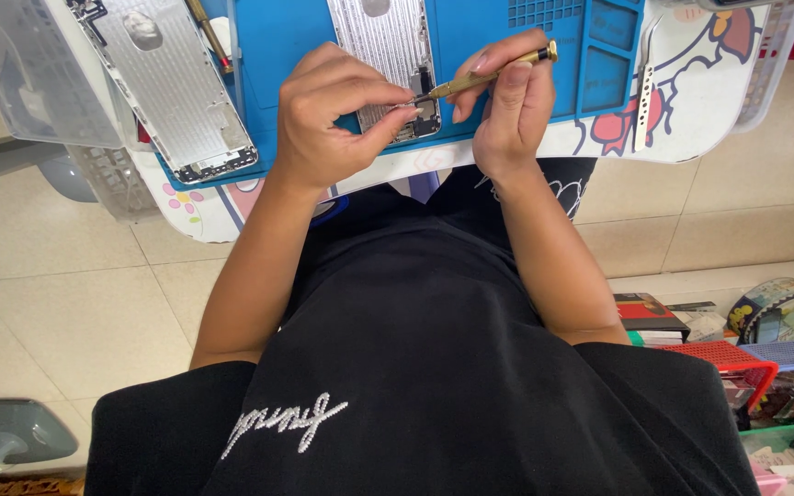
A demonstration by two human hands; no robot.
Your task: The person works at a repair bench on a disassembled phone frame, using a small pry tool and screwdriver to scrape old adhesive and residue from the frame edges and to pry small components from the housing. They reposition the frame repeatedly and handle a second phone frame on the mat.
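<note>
Black shirt (pixel 415 367); right hand (pixel 507 101) gripping screwdriver (pixel 489 77).

A small phone-repair workshop: a blue silicone repair mat (pixel 590 55) with moulded compartments covers the table, bare silver metal phone housings (pixel 172 78) lie opened on it, steel tweezers (pixel 643 92) alongside, parts-filled plastic baskets (pixel 737 358) on the tiled floor.

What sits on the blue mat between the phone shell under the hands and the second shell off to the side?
In the head view, a thin yellowish tool lies between the phone shell being worked on and the second shell; otherwise just bare blue mat.
</note>
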